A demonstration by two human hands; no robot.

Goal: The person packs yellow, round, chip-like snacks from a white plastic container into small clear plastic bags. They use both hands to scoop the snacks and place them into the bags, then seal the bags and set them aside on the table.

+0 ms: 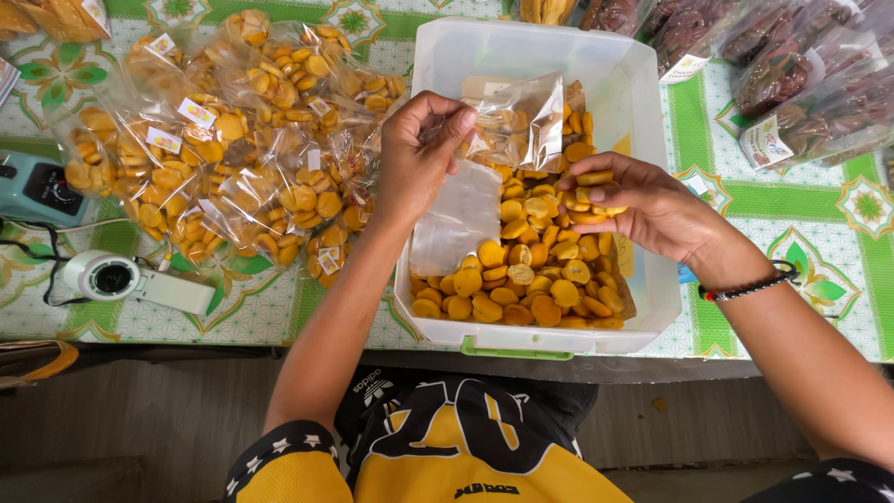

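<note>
A white plastic tub (643,102) on the table holds many round yellow-orange biscuits (521,289). My left hand (414,158) pinches the top of a clear plastic bag (514,121) that has a few biscuits in it, held over the tub. My right hand (643,205) hovers over the tub's right side, its fingers closed on a small bunch of biscuits (589,197). An empty clear bag (458,216) lies against the tub's left wall below my left hand.
A heap of filled, labelled biscuit bags (233,140) lies left of the tub. A white tape dispenser (140,279) and a light blue device (37,186) sit at the table's left edge. Bags of dark snacks (801,74) lie at the top right.
</note>
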